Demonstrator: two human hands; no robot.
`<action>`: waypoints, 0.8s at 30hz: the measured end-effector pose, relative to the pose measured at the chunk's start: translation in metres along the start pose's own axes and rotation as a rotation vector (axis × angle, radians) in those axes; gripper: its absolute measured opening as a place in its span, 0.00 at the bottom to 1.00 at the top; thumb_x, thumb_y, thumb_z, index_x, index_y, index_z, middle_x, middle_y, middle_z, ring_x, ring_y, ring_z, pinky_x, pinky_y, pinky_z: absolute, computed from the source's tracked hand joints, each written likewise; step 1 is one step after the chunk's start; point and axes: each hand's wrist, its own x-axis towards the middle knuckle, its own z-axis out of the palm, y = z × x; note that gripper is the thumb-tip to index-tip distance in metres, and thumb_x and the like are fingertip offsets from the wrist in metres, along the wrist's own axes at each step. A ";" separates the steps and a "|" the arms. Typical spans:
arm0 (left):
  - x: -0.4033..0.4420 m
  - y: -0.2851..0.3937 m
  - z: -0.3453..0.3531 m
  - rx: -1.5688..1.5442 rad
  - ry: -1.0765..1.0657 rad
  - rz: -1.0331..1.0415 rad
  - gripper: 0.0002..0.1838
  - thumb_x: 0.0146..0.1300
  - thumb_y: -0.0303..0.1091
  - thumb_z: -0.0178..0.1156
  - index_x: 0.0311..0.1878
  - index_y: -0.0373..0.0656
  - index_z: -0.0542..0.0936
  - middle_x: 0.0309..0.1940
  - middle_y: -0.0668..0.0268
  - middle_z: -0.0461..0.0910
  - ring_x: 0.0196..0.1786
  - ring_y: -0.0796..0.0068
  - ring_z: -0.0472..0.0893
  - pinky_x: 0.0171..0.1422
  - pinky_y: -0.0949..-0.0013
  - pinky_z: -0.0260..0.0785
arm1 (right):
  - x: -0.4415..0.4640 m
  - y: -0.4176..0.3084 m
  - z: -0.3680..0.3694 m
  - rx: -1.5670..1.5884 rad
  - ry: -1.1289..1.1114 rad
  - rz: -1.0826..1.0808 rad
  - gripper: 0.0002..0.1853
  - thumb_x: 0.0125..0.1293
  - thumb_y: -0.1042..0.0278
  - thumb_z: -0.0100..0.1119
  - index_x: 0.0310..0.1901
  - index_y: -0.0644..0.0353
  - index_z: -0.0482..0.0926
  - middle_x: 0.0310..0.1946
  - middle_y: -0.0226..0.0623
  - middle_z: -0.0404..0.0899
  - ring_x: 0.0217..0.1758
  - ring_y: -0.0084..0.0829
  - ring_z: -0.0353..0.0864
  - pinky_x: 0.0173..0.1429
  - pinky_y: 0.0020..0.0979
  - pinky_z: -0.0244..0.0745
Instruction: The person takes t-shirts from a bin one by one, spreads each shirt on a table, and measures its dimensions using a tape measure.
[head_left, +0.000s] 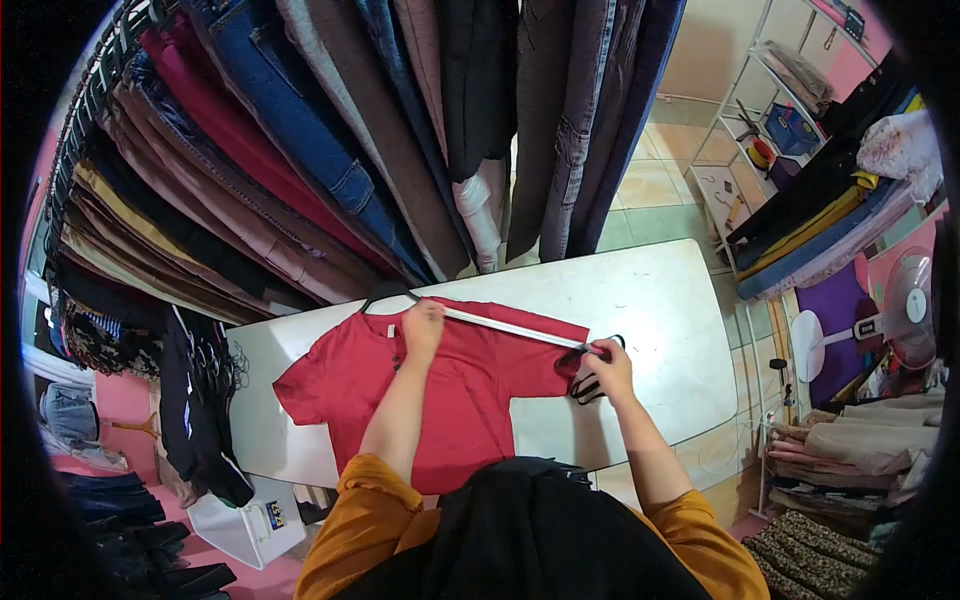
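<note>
A red garment [430,400] with short sleeves lies spread on the white table [660,300], a black hanger [388,292] at its neckline. A white measuring strip [515,329] runs taut across its upper part. My left hand [422,325] is closed on the strip's left end near the collar. At the right sleeve, my right hand [606,367] pinches the strip's other end. Black loops [586,386] hang at that hand; whether they belong to the strip is unclear.
Trousers and jeans [290,130] hang on a rack beyond the table. Black clothes with hangers [195,400] are at the left. A white fan [905,305], a shelf [735,190] and folded clothes [850,450] stand at the right. A white bin [240,525] sits lower left.
</note>
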 end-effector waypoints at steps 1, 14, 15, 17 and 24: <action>0.009 -0.006 -0.005 0.149 0.084 0.044 0.03 0.51 0.22 0.60 0.30 0.38 0.82 0.25 0.56 0.82 0.29 0.63 0.82 0.37 0.67 0.74 | 0.004 0.002 -0.005 -0.025 0.050 -0.003 0.23 0.44 0.62 0.67 0.42 0.67 0.78 0.38 0.45 0.81 0.41 0.35 0.80 0.48 0.31 0.74; 0.010 -0.005 -0.006 0.260 0.156 -0.073 0.04 0.53 0.26 0.61 0.30 0.36 0.82 0.28 0.52 0.82 0.34 0.55 0.82 0.42 0.59 0.74 | 0.009 0.017 -0.009 -0.126 0.086 -0.022 0.23 0.41 0.61 0.69 0.39 0.66 0.78 0.35 0.44 0.80 0.40 0.35 0.80 0.47 0.32 0.74; 0.008 -0.002 -0.010 0.264 0.173 -0.083 0.04 0.53 0.26 0.61 0.30 0.36 0.82 0.28 0.52 0.82 0.34 0.55 0.82 0.42 0.59 0.74 | 0.011 0.018 -0.007 -0.122 0.085 -0.028 0.23 0.41 0.62 0.69 0.39 0.66 0.78 0.35 0.43 0.80 0.40 0.34 0.80 0.47 0.32 0.74; 0.000 0.001 -0.021 0.267 0.153 -0.072 0.04 0.54 0.26 0.62 0.33 0.37 0.82 0.29 0.52 0.82 0.34 0.56 0.83 0.42 0.61 0.74 | 0.012 0.019 -0.007 -0.115 0.075 0.019 0.23 0.42 0.63 0.69 0.40 0.66 0.78 0.36 0.42 0.80 0.40 0.32 0.80 0.47 0.31 0.74; -0.075 -0.066 -0.152 -0.035 0.387 -0.254 0.02 0.59 0.24 0.61 0.34 0.36 0.81 0.28 0.63 0.83 0.32 0.77 0.82 0.39 0.73 0.73 | -0.009 -0.052 0.066 0.019 -0.296 -0.176 0.25 0.43 0.64 0.71 0.45 0.64 0.78 0.41 0.39 0.80 0.45 0.31 0.79 0.51 0.30 0.73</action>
